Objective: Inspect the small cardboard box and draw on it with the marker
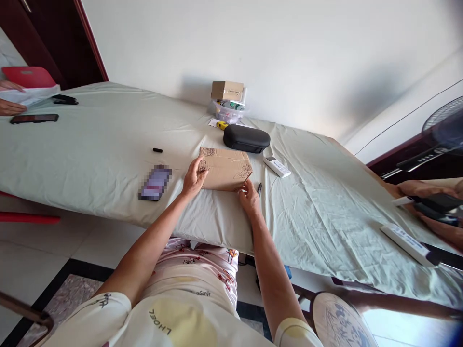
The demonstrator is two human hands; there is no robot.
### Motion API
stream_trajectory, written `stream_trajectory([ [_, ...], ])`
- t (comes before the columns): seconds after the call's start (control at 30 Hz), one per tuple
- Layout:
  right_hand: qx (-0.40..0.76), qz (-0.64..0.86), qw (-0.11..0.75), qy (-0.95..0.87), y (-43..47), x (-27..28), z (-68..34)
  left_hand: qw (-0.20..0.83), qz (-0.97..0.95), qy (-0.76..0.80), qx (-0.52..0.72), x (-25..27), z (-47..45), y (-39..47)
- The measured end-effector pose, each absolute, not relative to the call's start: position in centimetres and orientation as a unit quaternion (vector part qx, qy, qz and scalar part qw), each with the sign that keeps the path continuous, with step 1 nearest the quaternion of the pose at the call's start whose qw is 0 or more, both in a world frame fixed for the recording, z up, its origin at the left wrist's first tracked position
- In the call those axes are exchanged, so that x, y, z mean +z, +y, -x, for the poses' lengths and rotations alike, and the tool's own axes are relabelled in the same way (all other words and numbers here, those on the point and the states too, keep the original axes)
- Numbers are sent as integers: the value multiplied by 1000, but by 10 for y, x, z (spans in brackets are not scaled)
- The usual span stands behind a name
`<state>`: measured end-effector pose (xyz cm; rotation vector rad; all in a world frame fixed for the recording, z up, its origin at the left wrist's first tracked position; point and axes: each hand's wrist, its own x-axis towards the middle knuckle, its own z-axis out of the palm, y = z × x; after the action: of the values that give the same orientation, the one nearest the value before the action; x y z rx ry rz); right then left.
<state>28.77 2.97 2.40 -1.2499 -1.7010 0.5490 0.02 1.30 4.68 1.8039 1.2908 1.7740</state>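
A brown cardboard box [224, 168] with dark pen scribbles near its corners lies on the cloth-covered table in front of me. My left hand [194, 179] grips its left side, thumb on top. At the near right corner, my right hand [249, 195] holds the box with bent fingers. Just right of that hand is a black pen [259, 189] on the cloth. A phone [155, 183] with a blurred-out screen rests to the left, and a small black pen cap [157, 150] sits beyond it.
Behind the box are a black hard case [246, 138], a yellow object [222, 125] and a plastic basket [229, 114] under another carton [227, 90]. A white box [277, 166] lies to the right. Other people's hands show at the far left and far right edges.
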Motion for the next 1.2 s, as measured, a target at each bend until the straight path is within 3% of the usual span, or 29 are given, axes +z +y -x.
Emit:
stream_trajectory([
  [0.1, 258, 500, 457, -689, 26, 25, -281, 163, -621, 437, 630, 38, -2, 18],
  [0.37, 205, 552, 435, -681, 22, 27, -276, 233, -564, 498, 616, 10, -9, 18],
  [0.7, 180, 583, 416, -675, 24, 23, -271, 275, -559, 533, 572, 17, -2, 11],
  [0.83, 194, 573, 418, -678, 24, 27, -270, 248, -550, 551, 576, 24, -4, -1],
  [1.0, 201, 564, 426, -678, 21, 29, -269, 130, -506, 564, 640, 62, -10, -52],
  [1.2, 188, 575, 416, -679, 21, 27, -269, 293, -673, 301, 609, 155, -1, -170],
])
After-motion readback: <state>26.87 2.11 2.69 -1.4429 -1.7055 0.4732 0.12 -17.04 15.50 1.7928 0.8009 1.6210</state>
